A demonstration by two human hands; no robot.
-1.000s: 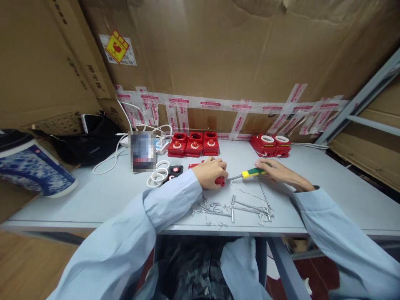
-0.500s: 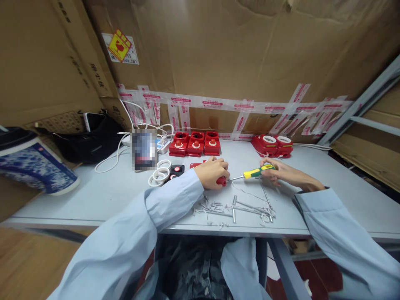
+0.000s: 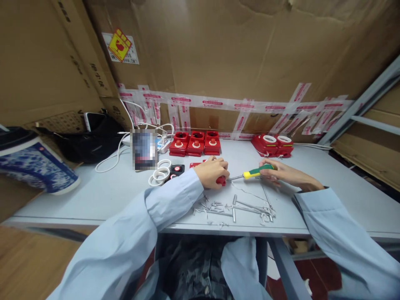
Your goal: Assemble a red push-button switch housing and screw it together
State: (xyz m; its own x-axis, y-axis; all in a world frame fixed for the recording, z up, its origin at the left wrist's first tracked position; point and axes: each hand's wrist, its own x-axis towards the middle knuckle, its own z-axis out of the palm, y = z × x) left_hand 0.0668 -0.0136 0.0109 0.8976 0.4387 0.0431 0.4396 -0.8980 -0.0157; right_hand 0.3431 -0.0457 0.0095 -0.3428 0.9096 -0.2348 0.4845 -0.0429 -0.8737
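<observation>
My left hand is closed over a small red plastic part, most of which my fingers hide. In my right hand is a screwdriver with a green and yellow handle, held nearly level. Its metal tip points left and meets the right edge of the red part; the exact contact is too small to make out. Below my hands lie loose screws and several T-shaped metal rods with bits of white string. Another flat red piece shows just behind my left hand.
Three red housings with round knobs stand at the back, two more with white rings at back right. White rings and black parts lie left of my hands. A blurred-out phone-like object, cables and a patterned cup are further left.
The screwdriver handle has turned about its own axis, showing more green now. Both hands and the red part stay in place.
</observation>
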